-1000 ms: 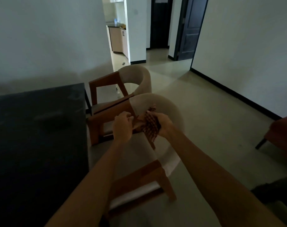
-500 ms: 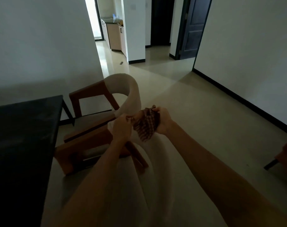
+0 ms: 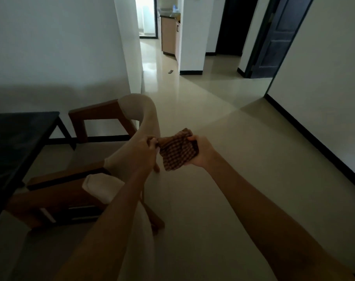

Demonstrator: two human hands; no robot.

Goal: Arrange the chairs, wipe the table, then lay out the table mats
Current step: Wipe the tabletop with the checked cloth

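Observation:
A brown checked cloth [image 3: 177,152] hangs between both hands in front of me, above the floor. My left hand [image 3: 146,148] pinches its left edge and my right hand [image 3: 201,152] grips its right side. Two wooden chairs with cream curved backs stand at the left: the far chair [image 3: 103,116] and the near chair [image 3: 71,197], partly hidden behind my left forearm. The dark table [image 3: 16,142] fills the left edge of the view, beside the chairs.
Pale tiled floor [image 3: 223,159] stretches ahead and to the right. White walls with dark skirting close the right side. A hallway leads to a kitchen counter [image 3: 169,35] and a dark blue door [image 3: 274,37]. A small dark object [image 3: 170,71] lies on the hallway floor.
The view has swung right and up, so the table and chairs slid to the left. The cloth has been pulled wider between my hands, which moved clear of the near chair's back.

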